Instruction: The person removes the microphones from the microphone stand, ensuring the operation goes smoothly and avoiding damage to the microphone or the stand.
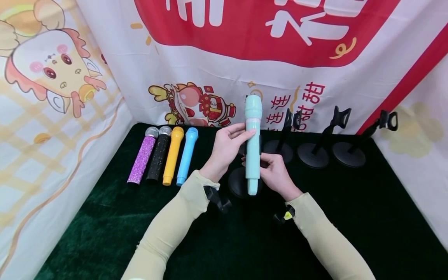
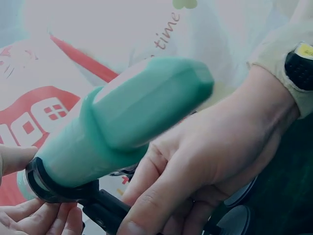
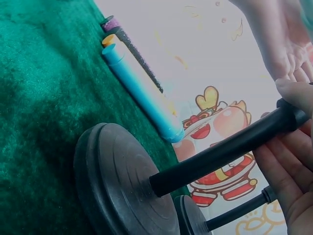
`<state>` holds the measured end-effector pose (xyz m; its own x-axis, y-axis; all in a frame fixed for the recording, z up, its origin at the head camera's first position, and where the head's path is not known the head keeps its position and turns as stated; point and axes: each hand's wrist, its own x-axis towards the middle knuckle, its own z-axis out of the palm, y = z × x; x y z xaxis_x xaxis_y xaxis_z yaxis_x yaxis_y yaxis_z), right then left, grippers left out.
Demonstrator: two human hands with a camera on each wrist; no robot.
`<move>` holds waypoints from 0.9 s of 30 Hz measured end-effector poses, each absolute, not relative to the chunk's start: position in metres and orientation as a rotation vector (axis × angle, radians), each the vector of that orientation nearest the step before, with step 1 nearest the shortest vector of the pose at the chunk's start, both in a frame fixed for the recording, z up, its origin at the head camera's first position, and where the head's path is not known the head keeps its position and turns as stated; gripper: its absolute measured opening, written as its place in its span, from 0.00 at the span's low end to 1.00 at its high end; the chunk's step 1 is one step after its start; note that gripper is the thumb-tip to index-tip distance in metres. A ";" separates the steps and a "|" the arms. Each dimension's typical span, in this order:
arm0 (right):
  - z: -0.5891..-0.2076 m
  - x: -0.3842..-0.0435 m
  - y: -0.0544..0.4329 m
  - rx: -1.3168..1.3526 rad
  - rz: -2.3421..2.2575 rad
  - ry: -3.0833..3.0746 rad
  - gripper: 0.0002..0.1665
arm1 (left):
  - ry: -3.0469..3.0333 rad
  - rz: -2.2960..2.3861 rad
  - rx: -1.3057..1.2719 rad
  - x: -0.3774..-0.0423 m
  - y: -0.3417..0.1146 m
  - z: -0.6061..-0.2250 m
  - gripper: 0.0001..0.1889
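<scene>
A mint-green microphone stands nearly upright in the black clip of a microphone stand, whose round base is on the dark green cloth. My left hand holds the microphone's upper body between thumb and fingers. Lower down, my right hand grips the black pole of the stand just under the clip. In the left wrist view the microphone's tail end points toward the camera. The head view hides most of the pole behind the microphone.
To the left lie a purple glitter microphone, a black one, a yellow one and a blue one. Three bare black stands, including a middle one, stand at the back right. Printed cloth hangs behind.
</scene>
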<state>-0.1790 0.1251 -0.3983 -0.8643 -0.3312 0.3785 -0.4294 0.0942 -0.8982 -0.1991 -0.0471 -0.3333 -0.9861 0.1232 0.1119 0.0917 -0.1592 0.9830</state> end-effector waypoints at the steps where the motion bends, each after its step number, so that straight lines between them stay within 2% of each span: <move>1: -0.395 -0.177 0.124 0.793 1.902 -2.268 0.11 | 2.021 2.368 0.259 -0.200 -0.047 -0.333 0.20; 27: -0.389 -0.174 0.123 0.766 1.876 -2.318 0.11 | 2.003 2.425 0.261 -0.230 -0.045 -0.321 0.21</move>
<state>-0.1737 0.1232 -0.3887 -0.8742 -0.3360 0.3506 -0.4130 0.1345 -0.9007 -0.2297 -0.0448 -0.3206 -0.9862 0.0936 0.1365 0.1163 -0.1946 0.9740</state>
